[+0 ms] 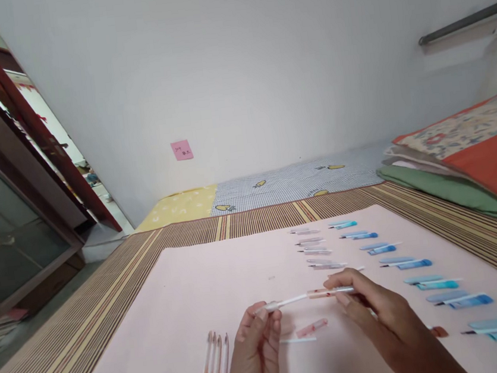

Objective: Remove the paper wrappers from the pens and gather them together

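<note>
My left hand (256, 353) pinches the clear front end of a gel pen (269, 307) between thumb and fingers. Closed around the pen's transparent, red-marked barrel (318, 293) is my right hand (379, 312). Between the two hands a white refill tube (293, 298) shows, running toward the barrel. Below them on the pink sheet lie a pinkish clear pen part (312, 328) and a thin white refill (298, 340). Left of my left hand, several clear pens with red marks (212, 364) lie side by side. A small reddish-brown piece (439, 331) is partly hidden by my right forearm.
Blue pen parts with refills (412, 263) lie in sets down the right of the pink sheet (155, 317). Clear pen parts (314, 251) form another column beside them. A striped mat (120, 285) lies underneath. Folded fabrics (465, 162) are stacked at right, before a white wall.
</note>
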### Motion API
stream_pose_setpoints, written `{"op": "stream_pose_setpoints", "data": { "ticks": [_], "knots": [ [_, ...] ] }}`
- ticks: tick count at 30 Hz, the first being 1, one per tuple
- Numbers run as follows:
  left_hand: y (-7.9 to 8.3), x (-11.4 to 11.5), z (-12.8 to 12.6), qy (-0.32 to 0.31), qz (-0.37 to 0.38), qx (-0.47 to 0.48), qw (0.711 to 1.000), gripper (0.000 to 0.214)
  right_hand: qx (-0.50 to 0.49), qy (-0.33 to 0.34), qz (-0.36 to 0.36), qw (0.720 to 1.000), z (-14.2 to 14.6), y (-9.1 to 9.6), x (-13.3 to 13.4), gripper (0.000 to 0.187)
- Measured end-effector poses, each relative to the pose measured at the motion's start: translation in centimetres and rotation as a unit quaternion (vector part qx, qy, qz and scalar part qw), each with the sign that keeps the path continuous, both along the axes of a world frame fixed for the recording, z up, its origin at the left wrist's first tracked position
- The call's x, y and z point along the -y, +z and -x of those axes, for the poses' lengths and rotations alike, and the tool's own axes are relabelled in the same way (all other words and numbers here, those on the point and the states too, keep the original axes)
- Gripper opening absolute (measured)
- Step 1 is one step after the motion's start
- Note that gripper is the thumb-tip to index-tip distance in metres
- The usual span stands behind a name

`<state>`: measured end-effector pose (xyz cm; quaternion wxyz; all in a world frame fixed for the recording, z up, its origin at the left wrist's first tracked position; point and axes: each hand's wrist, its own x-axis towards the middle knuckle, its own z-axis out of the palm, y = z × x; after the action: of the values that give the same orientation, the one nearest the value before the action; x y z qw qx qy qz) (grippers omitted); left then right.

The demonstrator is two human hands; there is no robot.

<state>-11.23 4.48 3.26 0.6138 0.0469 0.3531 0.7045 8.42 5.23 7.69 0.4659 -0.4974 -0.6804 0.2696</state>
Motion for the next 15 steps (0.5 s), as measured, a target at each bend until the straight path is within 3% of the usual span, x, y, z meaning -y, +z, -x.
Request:
{"op": "stream_pose_setpoints", "data": {
  "ticks": [11,15],
  "knots": [
    [0.66,0.10,0.01,0.017,0.019,-0.019,0.999,0.017,0.072,0.027,-0.090,0.993,-0.86,-0.17,-0.05,0.021],
    [0.59,0.17,-0.08,0.001,0.002,-0.024,1.000,0.014,0.079,0.073,-0.103,0.989,-0.72,-0.30,-0.14,0.020]
  ]
}}
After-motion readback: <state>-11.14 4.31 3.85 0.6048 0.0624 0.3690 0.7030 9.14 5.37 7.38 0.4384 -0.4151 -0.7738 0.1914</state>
